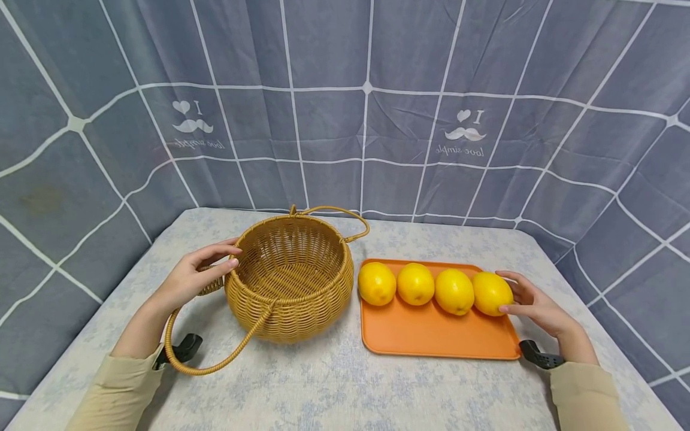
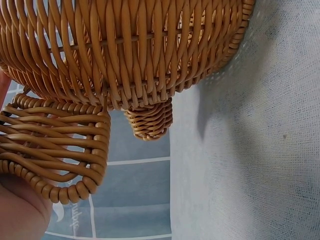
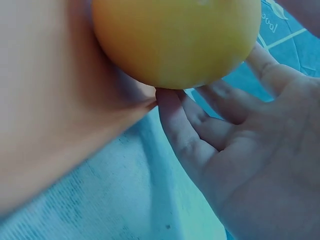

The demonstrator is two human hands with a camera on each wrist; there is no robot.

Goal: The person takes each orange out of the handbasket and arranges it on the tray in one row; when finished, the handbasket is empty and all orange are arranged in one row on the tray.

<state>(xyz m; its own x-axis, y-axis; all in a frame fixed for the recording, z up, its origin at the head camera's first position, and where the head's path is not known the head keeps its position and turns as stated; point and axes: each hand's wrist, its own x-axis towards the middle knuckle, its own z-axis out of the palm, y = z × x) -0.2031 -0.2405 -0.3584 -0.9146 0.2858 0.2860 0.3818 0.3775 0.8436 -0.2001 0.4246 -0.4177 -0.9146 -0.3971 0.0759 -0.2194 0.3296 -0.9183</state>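
A round wicker basket point(image 1: 291, 320) stands left of centre, its opening upward and a looped handle drooping on either side. At its left rim, my left hand point(image 1: 196, 272) grips the edge, thumb and fingertips at the rim. In the left wrist view the woven wall point(image 2: 140, 55) and a flat wicker tab point(image 2: 55, 145) cover most of that hand. An orange tray point(image 1: 431, 335) holds a row of yellow lemons point(image 1: 415, 284) along its far part. My right hand point(image 1: 541, 308) holds the rightmost lemon point(image 1: 492, 293) between thumb and fingers; the right wrist view shows fingertips under that lemon point(image 3: 175, 40).
The basket's near handle point(image 1: 215, 365) curves out over the tablecloth point(image 1: 345, 389) beside my left forearm. A grey-blue curtain point(image 1: 334, 126) with white lines encloses the back and sides of the table. Each wrist carries a black device point(image 1: 539, 354).
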